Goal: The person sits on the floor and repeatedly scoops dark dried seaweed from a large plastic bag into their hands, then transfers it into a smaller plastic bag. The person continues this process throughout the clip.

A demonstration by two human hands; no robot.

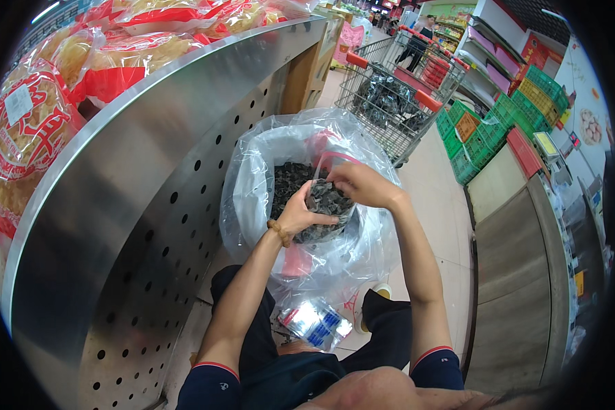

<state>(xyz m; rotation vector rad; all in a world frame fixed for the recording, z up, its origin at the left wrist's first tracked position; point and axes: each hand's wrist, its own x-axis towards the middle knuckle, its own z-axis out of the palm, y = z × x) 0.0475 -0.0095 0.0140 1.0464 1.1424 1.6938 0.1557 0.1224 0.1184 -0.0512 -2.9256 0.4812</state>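
Note:
A large clear plastic sack stands open before me, with dark dried pieces, like black fungus, inside. Above it, my left hand grips a small clear plastic bag filled with the same dark pieces. A beaded bracelet is on the left wrist. My right hand is at the mouth of this small bag, its fingers bent over the pieces; whether they pinch any is hidden. Flat printed plastic packages lie between my legs, below the sack.
A perforated metal display stand with red-and-clear food packages rises at the left. Ahead stands a shopping cart holding dark bagged goods. Green crates are stacked right of it, beside a counter. A person is in the distance.

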